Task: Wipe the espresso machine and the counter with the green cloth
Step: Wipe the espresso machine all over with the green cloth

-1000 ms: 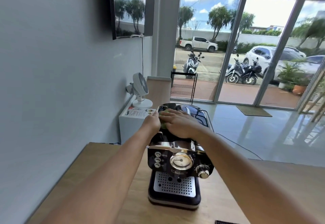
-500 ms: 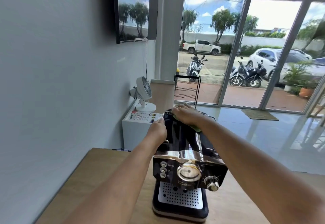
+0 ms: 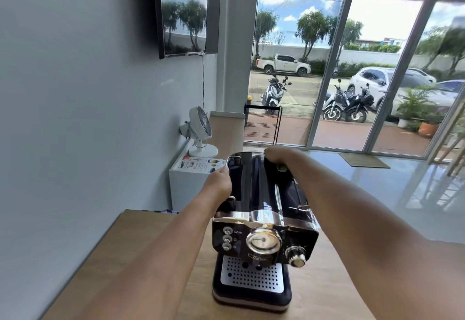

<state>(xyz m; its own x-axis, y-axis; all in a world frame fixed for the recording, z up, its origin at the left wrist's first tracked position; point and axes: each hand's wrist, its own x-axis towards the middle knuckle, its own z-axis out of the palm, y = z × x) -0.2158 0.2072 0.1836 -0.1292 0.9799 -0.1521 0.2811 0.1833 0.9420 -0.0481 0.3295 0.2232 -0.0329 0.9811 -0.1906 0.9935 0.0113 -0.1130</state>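
Right hand (image 3: 279, 155) at rear top edge of glossy black chrome-trimmed espresso machine (image 3: 261, 201), grip curled onto green cloth (image 3: 282, 168) (mostly hidden). Left hand (image 3: 218, 180) braces side, grip not discernible. Risk: rearward push slides machine along wooden tabletop (image 3: 151, 244).

Right hand (image 3: 279, 156) over espresso machine (image 3: 261, 219) rear, green cloth (image 3: 281, 168) beneath, left hand (image 3: 219, 179) gripping side

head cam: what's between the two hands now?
Left hand to right hand: only the espresso machine's bare black top, head view; green cloth is under right hand.
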